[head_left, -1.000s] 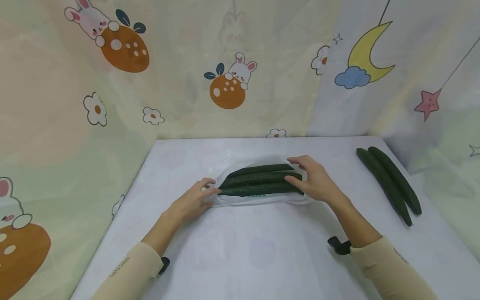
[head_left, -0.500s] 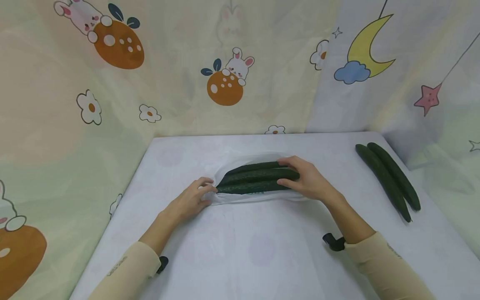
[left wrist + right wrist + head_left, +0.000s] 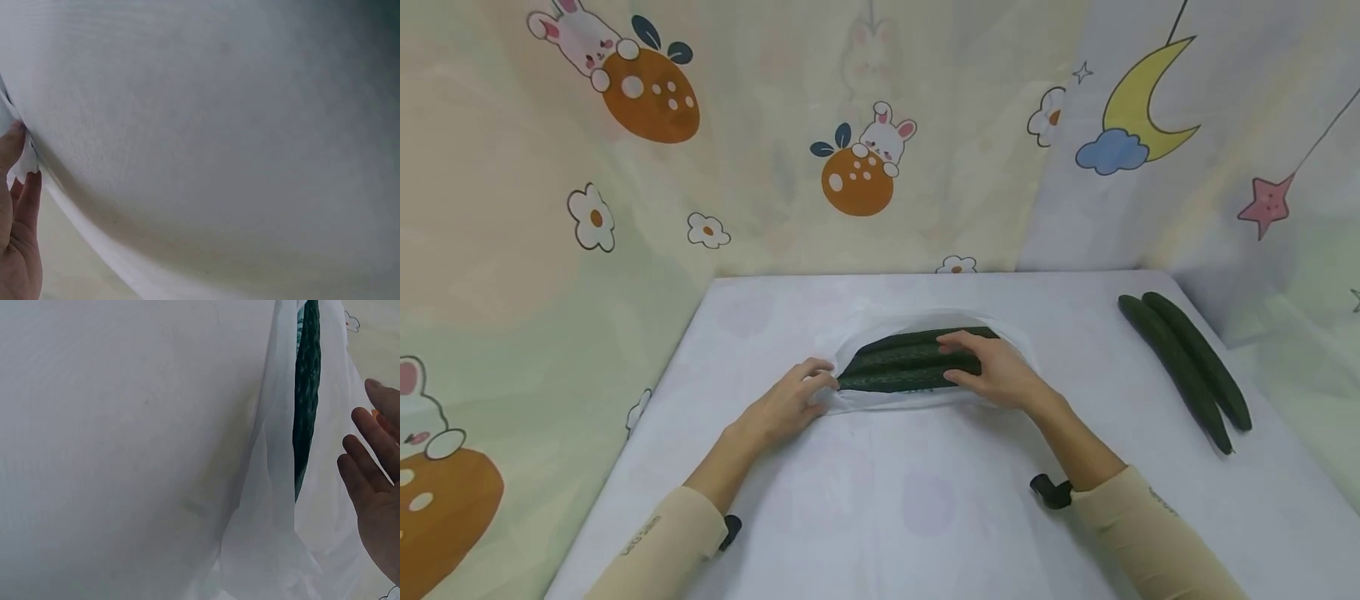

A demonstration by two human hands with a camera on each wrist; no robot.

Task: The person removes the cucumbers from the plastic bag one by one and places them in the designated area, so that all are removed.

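A thin white plastic bag [image 3: 880, 402] lies in the middle of the table with several dark green cucumbers [image 3: 891, 360] side by side in its wide opening. At the bag's left end, my left hand [image 3: 784, 403] pinches the edge; the left wrist view shows white plastic [image 3: 26, 159] between thumb and fingers. My right hand [image 3: 1003, 372] is over the right part of the cucumbers and hides some of them. Its fingers [image 3: 369, 447] are spread and rather straight in the right wrist view, apart from the strip of cucumber [image 3: 306, 394] visible there, and hold nothing.
Two more cucumbers [image 3: 1180, 367] lie side by side near the right edge of the white-covered table [image 3: 880, 517]. A printed cloth curtain [image 3: 760, 150] stands behind and at both sides of the table.
My right hand has moved left from the bag's right end, along the cucumbers. My left hand stays at the bag's left end. The two loose cucumbers have not moved.
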